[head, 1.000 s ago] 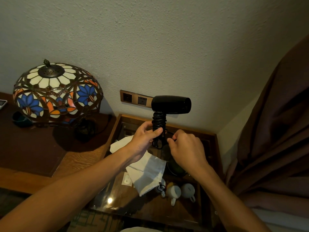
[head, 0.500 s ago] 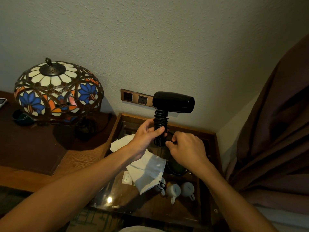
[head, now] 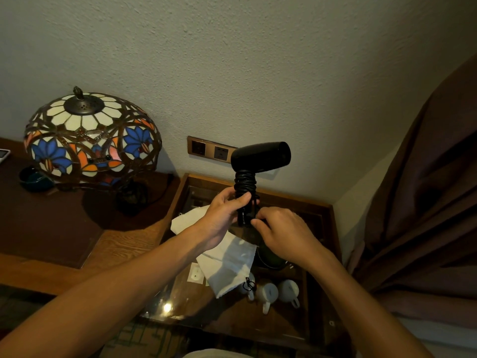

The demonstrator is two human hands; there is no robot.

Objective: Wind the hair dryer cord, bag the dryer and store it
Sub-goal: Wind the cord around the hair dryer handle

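Head view showed two bare forearms reaching in from six o'clock. Nearest the camera lay the glass-topped desk [head: 232,313], with a white cloth bag [head: 227,259] spread on it at about six o'clock of the hands; three white cups [head: 271,293] showed at the bag's five o'clock, whether on the glass or under it I could not tell.

Above the bag, the left hand [head: 219,218] had its fingers [head: 241,197] wrapped round the handle of the black hair dryer [head: 260,157], held upright with the barrel pointing toward three o'clock. The cord [head: 244,180] was coiled tightly around the handle. The right hand [head: 286,233] had its fingertips pressed together, pinching the cord's loose end at the bottom of the handle.

Winding looked nearly done, bagging not begun. The likely trouble: if the end was not tucked firmly, the springy coils could loosen and unwind once the pinch let go, and a bulky wrap might snag at the bag's mouth.

Farther off, at ten o'clock, a stained-glass lamp [head: 90,140] stood on a darker wooden top. Wall sockets [head: 210,150] sat at twelve o'clock on textured plaster, and a brown curtain [head: 426,202] hung at three o'clock.
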